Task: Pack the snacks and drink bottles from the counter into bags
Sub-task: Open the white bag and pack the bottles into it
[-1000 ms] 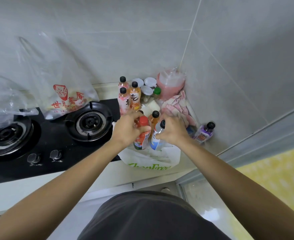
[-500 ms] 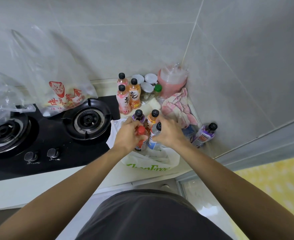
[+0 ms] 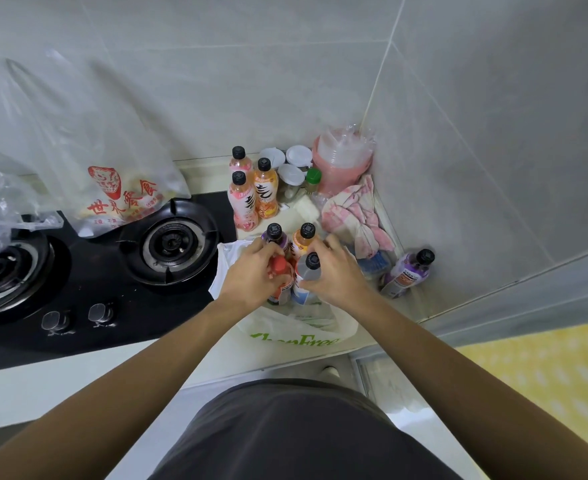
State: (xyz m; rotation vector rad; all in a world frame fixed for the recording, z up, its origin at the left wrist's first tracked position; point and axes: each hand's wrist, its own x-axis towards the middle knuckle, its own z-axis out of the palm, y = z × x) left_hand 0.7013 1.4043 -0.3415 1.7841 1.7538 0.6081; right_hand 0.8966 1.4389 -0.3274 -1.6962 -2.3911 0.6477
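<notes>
Both forearms are extended over the counter edge. The left hand point(image 3: 254, 273) is clasped around the red-capped bottle point(image 3: 280, 271); the right hand point(image 3: 334, 271) is wrapped around the grey bottle point(image 3: 308, 271). Both bottles are held upright inside the white bag point(image 3: 296, 336).

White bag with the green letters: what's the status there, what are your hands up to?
Left hand gripping red-capped bottle, right hand gripping grey-capped bottle. Both bottles upright in white bag. Purple bottle on the counter, unpacked. Nothing blocking.
</notes>
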